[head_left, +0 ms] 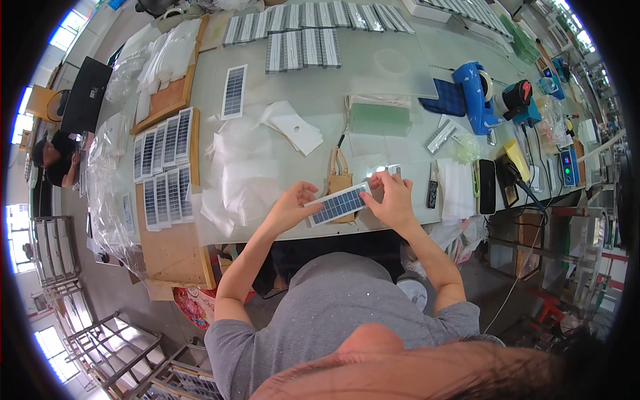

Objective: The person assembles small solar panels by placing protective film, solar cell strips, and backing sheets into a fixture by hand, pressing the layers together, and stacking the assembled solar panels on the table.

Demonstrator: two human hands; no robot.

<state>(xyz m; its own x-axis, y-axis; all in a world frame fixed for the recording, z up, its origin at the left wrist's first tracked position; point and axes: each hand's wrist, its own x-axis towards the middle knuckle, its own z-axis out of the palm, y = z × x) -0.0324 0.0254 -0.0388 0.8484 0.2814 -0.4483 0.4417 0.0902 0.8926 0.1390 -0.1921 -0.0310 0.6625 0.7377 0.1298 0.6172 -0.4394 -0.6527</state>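
Note:
Between my two hands is a small solar panel [339, 205] with dark blue cells and a white border, tilted with its right end farther from me. My left hand [291, 208] grips its left end. The fingers of my right hand [393, 203] are closed on its right end, thumb on the face. Under the panel, partly hidden by it, is a tan piece [339, 181] with two handle-like arms, near the table's front edge. Another solar panel [233, 92] lies flat farther off to the left.
Left of me, a wooden board [175, 263] bears several solar panels [163, 200]. White sheets [243, 173] lie beside it. A green pad [380, 119] is ahead. To the right stand a blue tape dispenser [475, 100] and a black case [487, 187]. Stacked panels [303, 50] line the far side.

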